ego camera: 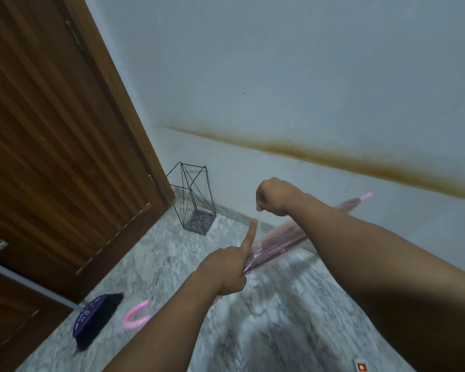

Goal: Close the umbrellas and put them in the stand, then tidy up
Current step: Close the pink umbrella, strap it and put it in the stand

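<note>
Brush (95,319) lies on floor at 8 o'clock, w/ pink hooked handle (135,315) just beside it at its 3. Wire stand (192,198) sits upright nr door (51,143), approx. 11 o'clock of left hand (227,267). Left hand grips folded pink umbrella (279,238), index finger pointing up along canopy. Right hand (275,196) at 1 o'clock of it, fingers pinched on clear strap. Tip (365,196) points twd 2.

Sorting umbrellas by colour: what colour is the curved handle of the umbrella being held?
Pink; the umbrella handle shows best in the head view, low near the floor.
</note>
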